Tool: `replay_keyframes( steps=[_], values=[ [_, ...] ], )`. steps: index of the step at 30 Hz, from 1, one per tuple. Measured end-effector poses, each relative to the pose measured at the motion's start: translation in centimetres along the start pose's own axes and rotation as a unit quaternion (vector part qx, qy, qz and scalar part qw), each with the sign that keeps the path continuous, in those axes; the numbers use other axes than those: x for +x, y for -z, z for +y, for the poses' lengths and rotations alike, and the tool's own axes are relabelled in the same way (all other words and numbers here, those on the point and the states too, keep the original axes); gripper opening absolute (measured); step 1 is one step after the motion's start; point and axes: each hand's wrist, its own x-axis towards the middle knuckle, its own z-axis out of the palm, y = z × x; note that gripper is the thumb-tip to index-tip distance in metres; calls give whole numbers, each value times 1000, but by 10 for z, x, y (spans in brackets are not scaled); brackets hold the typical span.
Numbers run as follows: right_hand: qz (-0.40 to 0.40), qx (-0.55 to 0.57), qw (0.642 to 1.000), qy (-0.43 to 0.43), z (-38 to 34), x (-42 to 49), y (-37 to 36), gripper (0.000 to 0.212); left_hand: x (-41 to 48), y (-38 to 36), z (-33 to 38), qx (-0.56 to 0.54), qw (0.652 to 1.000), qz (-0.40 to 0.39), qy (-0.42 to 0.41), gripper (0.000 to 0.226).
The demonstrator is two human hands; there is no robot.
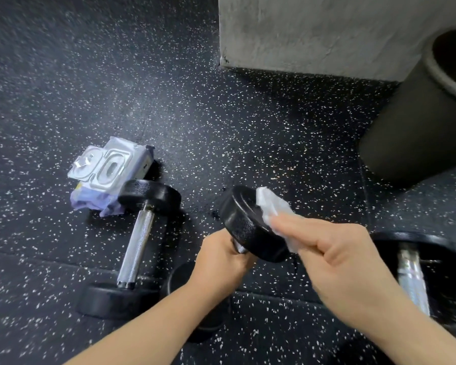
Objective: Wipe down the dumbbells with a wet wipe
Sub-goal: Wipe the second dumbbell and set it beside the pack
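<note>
While our left hand (221, 256) is wrapped tight around the handle of the raised dumbbell (250, 225), our right hand (334, 254) presses a white wet wipe (270, 206) flat under its fingers against the upper black head. We hold this dumbbell tilted, clear of the speckled rubber floor (221, 127). A second dumbbell (137, 243) lies on the floor to the left, its far head touching an open wipe pack (108, 172). A third dumbbell (412, 275) lies at right, partly hidden. A dark bin (419, 122) stands beside the concrete wall (313, 30).

Speckled black rubber floor (221, 122) meets grey concrete wall (327, 30).
</note>
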Motion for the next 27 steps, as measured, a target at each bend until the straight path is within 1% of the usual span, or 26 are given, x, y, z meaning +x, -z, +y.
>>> replay_keyframes(
  steps=[2, 4, 6, 8, 11, 13, 16, 21, 22, 24, 25, 27],
  values=[
    [-35, 3, 997, 64, -6, 8, -7, 43, -1, 1, 2, -2, 1000, 2, 8, 28],
    [-84, 20, 993, 80, -8, 29, -12, 39, -2, 2, 4, -11, 1000, 6, 15, 24],
    [-140, 55, 987, 57, -7, 53, -15, 36, -2, 2, 5, -27, 999, 14, 22, 23],
    [-170, 57, 984, 12, -6, 75, -17, 39, -1, 3, 6, -31, 999, 13, 17, 26],
    [-183, 77, 979, -55, 6, 92, -17, 44, 0, 3, 11, -41, 999, 15, 19, 47],
    [-168, 77, 978, -98, 19, 96, -16, 41, 1, 4, 13, -53, 998, 14, 37, 52],
    [-139, 81, 973, -165, 43, 91, -10, 36, 3, 2, 11, -50, 998, 13, 37, 48],
    [-30, 115, 957, -265, 61, 48, -8, 27, 4, 1, 2, -51, 998, 8, 40, 35],
    [4, 108, 956, -273, 59, 37, -10, 25, 4, 1, 2, -52, 997, 11, 49, 35],
    [70, 84, 959, -262, 47, 16, -15, 29, 6, 0, 2, -42, 996, 27, 67, 36],
    [98, 65, 962, -248, 37, 7, -18, 30, 8, 0, 3, -28, 996, 38, 71, 38],
    [122, 16, 972, -202, 20, -7, -25, 25, 10, 1, 6, -15, 996, 58, 72, 44]
  ],
)
